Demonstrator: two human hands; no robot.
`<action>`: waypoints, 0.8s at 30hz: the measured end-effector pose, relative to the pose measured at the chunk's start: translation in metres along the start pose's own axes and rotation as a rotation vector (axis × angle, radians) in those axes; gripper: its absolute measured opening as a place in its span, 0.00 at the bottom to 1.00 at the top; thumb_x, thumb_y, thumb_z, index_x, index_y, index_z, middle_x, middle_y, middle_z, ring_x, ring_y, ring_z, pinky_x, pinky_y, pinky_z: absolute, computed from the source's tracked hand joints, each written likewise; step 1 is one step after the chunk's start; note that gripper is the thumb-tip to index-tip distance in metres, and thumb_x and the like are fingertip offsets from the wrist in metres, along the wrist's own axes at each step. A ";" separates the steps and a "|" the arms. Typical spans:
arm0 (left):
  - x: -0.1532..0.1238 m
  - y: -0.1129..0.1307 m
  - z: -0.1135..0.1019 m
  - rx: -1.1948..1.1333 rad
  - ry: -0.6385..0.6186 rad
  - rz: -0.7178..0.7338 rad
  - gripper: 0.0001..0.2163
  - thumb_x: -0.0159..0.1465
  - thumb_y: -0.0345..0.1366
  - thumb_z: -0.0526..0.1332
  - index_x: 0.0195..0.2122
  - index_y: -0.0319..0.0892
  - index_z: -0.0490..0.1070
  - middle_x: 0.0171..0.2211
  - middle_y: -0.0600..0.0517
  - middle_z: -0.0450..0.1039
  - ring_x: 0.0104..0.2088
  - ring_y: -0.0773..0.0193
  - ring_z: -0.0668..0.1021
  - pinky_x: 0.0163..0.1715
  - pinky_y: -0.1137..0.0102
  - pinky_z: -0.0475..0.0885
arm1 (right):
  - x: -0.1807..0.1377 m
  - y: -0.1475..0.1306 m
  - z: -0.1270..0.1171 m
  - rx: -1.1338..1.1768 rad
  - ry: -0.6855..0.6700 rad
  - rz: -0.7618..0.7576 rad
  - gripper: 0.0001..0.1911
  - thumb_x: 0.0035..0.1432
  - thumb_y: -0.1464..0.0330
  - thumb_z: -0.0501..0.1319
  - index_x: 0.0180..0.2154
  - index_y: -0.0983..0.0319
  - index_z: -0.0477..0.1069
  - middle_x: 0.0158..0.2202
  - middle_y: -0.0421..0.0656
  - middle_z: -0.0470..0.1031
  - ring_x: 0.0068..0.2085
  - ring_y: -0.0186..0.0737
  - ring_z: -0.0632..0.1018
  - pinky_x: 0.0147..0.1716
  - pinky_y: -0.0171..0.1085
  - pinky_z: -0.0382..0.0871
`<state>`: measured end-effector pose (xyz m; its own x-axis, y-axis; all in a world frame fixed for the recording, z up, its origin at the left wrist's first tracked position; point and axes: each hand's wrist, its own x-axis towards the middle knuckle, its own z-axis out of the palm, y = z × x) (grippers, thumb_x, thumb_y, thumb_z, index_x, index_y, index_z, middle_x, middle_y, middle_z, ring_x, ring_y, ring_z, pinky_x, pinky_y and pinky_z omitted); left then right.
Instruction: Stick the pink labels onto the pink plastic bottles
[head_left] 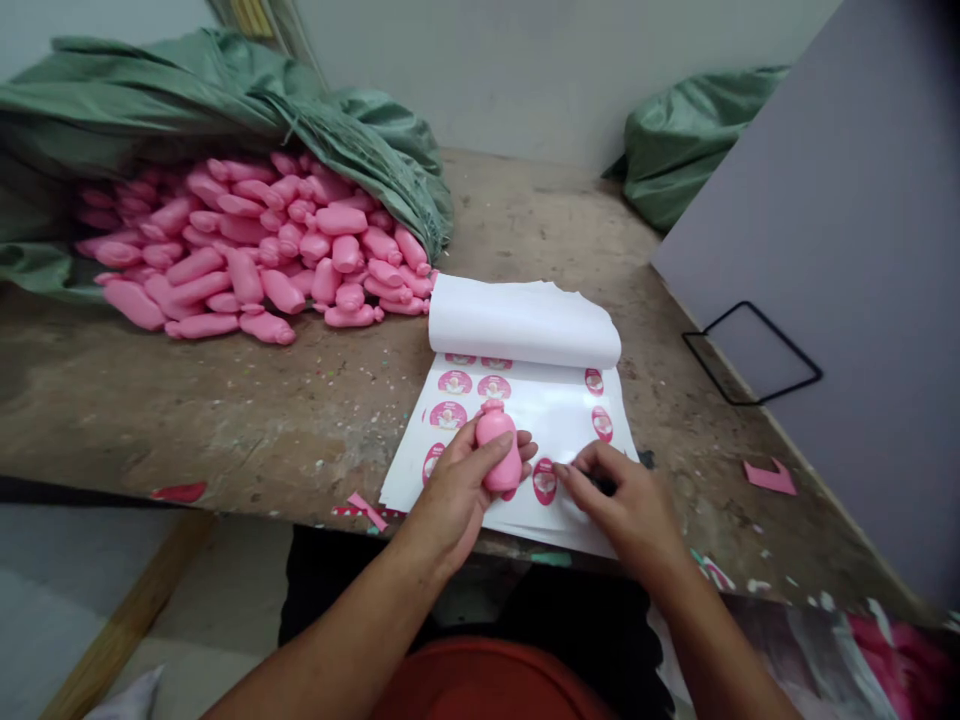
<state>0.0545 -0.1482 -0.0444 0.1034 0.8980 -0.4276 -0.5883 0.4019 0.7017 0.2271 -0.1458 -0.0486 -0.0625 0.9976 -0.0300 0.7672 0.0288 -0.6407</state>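
Note:
My left hand [461, 490] is wrapped round a small pink plastic bottle [499, 450], neck pointing away from me, above a sheet of stickers [555, 420]. To its right, the thumb and forefinger of my right hand [619, 495] pinch the edge of a pink oval sticker [545, 482]. Whether that sticker is lifted off the sheet I cannot tell. Oval and dome-shaped pink labels remain visible along the sheet's left and right sides, with bare backing between them. The sheet's far part is folded over, showing its white back [521, 320].
At the left, a green woven sack [360, 130] lies open, spilling many pink bottles [247, 260] onto the worn wooden table [300, 420]. Another green sack [682, 140] sits at the back right. A grey panel [840, 250] with a black wire frame [752, 355] borders the right side.

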 end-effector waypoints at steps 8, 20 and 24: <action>-0.009 0.003 0.005 0.078 -0.100 0.018 0.16 0.62 0.38 0.60 0.51 0.46 0.63 0.45 0.49 0.70 0.41 0.63 0.75 0.38 0.71 0.71 | -0.013 -0.024 -0.020 0.499 -0.017 0.132 0.10 0.53 0.59 0.61 0.31 0.59 0.69 0.19 0.33 0.59 0.23 0.32 0.60 0.24 0.34 0.50; -0.027 0.004 0.022 -0.117 -0.183 -0.050 0.21 0.65 0.53 0.48 0.46 0.42 0.67 0.37 0.49 0.71 0.35 0.65 0.75 0.33 0.73 0.69 | -0.014 -0.039 -0.014 0.522 -0.102 0.129 0.12 0.53 0.59 0.61 0.37 0.59 0.71 0.17 0.31 0.54 0.21 0.31 0.57 0.23 0.34 0.48; -0.029 0.003 0.022 -0.095 -0.200 -0.047 0.22 0.64 0.54 0.48 0.47 0.42 0.66 0.37 0.49 0.71 0.34 0.65 0.75 0.29 0.75 0.67 | -0.013 -0.037 -0.012 0.562 -0.101 0.139 0.12 0.53 0.60 0.61 0.37 0.60 0.71 0.16 0.31 0.59 0.21 0.31 0.59 0.22 0.33 0.48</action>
<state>0.0674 -0.1691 -0.0179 0.2842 0.9002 -0.3300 -0.6510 0.4339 0.6229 0.2069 -0.1594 -0.0151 -0.0677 0.9778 -0.1982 0.3182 -0.1671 -0.9332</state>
